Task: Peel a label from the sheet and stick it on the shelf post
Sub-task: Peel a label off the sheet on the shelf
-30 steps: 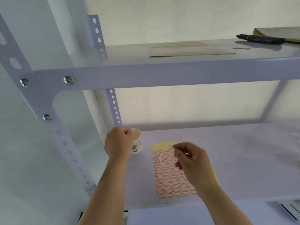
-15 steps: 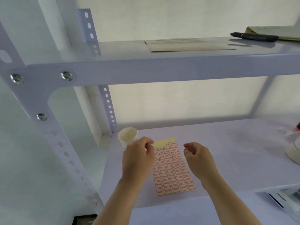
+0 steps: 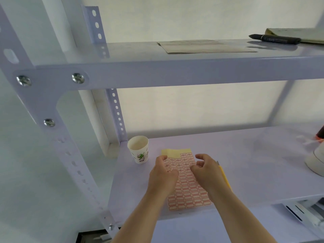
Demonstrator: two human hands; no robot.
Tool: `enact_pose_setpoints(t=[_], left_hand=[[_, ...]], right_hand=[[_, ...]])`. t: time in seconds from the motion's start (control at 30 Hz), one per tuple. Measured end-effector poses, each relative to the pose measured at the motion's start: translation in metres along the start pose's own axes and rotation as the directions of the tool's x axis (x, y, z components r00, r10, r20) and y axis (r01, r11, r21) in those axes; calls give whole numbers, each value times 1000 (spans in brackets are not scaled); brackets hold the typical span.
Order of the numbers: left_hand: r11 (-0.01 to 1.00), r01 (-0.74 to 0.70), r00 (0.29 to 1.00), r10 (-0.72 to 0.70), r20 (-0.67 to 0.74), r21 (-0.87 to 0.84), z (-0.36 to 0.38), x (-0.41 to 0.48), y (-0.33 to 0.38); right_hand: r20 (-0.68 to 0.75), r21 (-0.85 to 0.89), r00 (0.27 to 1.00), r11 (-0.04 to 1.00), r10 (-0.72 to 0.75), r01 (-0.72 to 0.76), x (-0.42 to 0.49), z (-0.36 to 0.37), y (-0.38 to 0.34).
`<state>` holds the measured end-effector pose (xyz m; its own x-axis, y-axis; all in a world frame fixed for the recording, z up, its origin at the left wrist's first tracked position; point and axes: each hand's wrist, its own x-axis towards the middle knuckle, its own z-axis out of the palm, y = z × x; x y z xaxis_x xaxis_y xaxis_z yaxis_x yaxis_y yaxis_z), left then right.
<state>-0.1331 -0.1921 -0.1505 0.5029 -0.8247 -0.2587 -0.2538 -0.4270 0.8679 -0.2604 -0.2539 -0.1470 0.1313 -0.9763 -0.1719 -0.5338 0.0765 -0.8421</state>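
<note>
A sheet of small red-bordered labels [image 3: 188,192] lies flat on the lower shelf [image 3: 245,165], its top strip bare yellow backing. My left hand [image 3: 163,174] rests on the sheet's upper left part, fingers pressing down. My right hand [image 3: 206,171] hovers over the upper right part with fingers curled and apart, holding nothing I can see. The perforated front shelf post [image 3: 70,155] slants down at the left; the rear post [image 3: 116,111] stands behind the cup.
A paper cup [image 3: 138,151] stands left of the sheet near the rear post. A yellow-handled tool [image 3: 225,178] lies right of my right hand. The upper shelf carries a flat envelope [image 3: 203,46] and a black marker [image 3: 275,39]. A white object [image 3: 315,160] sits at far right.
My left hand came away from the cup and rear post, moving right and down onto the label sheet. My right hand stayed over the sheet's upper right.
</note>
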Motion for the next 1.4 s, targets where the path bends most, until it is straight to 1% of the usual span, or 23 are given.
enact_pose_setpoints(t=[0.1, 0.27, 0.4, 0.47, 0.53, 0.63, 0.67, 0.73, 0.77, 0.8, 0.87, 0.93, 1.0, 1.1, 1.2, 1.27, 1.33, 1.4], left_hand=[[994, 24, 999, -21, 24, -108, -3, 1, -5], [969, 20, 1000, -14, 22, -245, 2, -1, -12], [902, 10, 999, 6, 36, -431, 5, -5, -11], [882, -19, 997, 50, 54, -470, 2, -8, -10], [881, -52, 990, 107, 91, -471, -3, -10, -9], [894, -78, 976, 158, 149, -441, -12, -11, -4], [900, -79, 972, 164, 166, -428, -14, -12, -3], [905, -89, 966, 180, 185, -416, -20, -12, 2], [894, -95, 965, 191, 181, -438, -22, -13, 5], [871, -99, 965, 201, 166, -481, -25, -13, 8], [793, -99, 966, 222, 135, -601, -32, -12, 17], [721, -101, 958, 257, 129, -686, -36, -12, 27], [697, -107, 948, 287, 139, -709, -39, -16, 37], [686, -142, 935, 329, 130, -714, -37, -22, 46], [656, -167, 933, 347, 98, -736, -35, -30, 52], [634, -179, 928, 363, 85, -752, -34, -34, 56], [621, -194, 924, 376, 71, -760, -32, -38, 58], [618, -209, 916, 396, 70, -758, -30, -42, 61]], right_hand=[[21, -37, 1000, 999, -19, 20, 0, 2, 2], [58, -12, 997, 999, -45, 46, -4, 8, 6], [81, 36, 996, 999, -39, 36, -5, 9, 13], [72, 106, 997, 994, -24, 16, -4, 7, 14], [53, 219, 998, 976, -30, 17, -3, 2, 12], [20, 453, 998, 891, -57, 42, -5, -12, 1], [6, 505, 998, 861, -70, 58, -7, -17, -4], [-29, 550, 993, 828, -114, 111, -13, -25, -15], [-42, 565, 989, 813, -141, 140, -17, -29, -21], [-49, 578, 985, 800, -166, 164, -22, -32, -26], [-58, 599, 978, 777, -200, 194, -30, -37, -34], [-82, 609, 969, 758, -233, 234, -36, -40, -39], [-123, 574, 943, 754, -308, 321, -39, -42, -42], [-193, 460, 897, 771, -398, 441, -46, -42, -45], [-303, 217, 818, 801, -489, 559, -51, -44, -44], [-353, 90, 754, 782, -554, 616, -54, -46, -44], [-360, 33, 703, 745, -613, 666, -57, -48, -43], [-355, 2, 671, 717, -651, 697, -60, -49, -44]])
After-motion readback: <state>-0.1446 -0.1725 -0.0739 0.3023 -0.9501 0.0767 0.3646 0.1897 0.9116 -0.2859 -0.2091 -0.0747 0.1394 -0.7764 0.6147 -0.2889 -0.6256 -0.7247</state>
